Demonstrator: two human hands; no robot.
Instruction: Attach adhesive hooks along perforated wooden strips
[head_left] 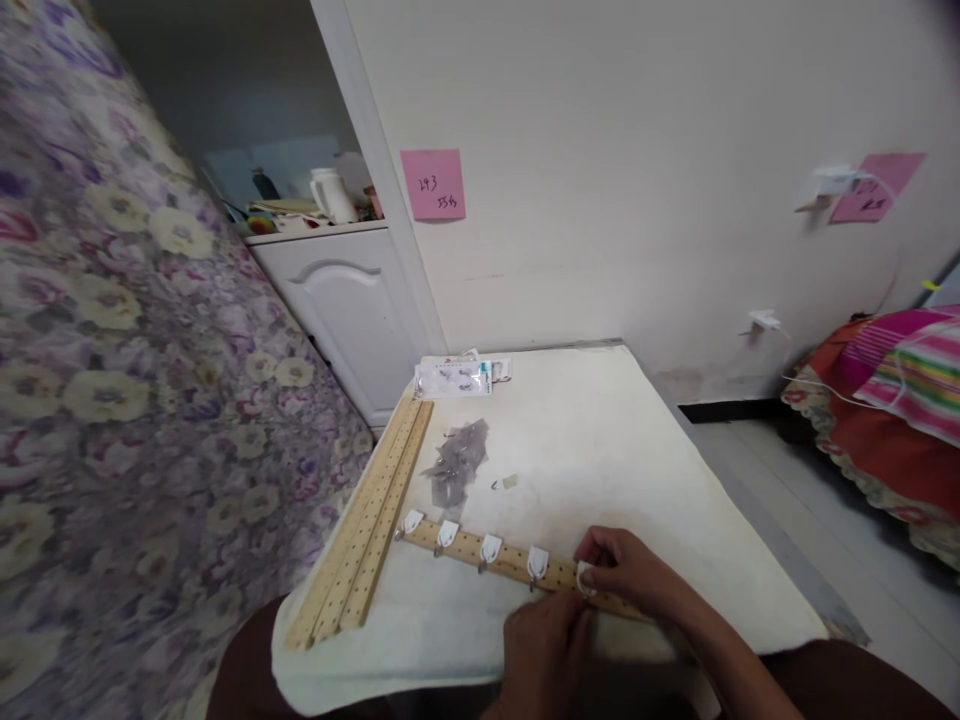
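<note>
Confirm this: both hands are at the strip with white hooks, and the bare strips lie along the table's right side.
No: the head view shows the bare strips along the table's left side. The left hand and right hand are at the strip with white hooks.

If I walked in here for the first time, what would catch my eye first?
Probably the large purple-and-cream floral curtain filling the left side. Next, on the cream-covered table, a narrow perforated wooden strip bearing white hooks, with the right hand pinching one and the left hand beside it. A square pink paper note stands out on the white wall beyond.
</note>
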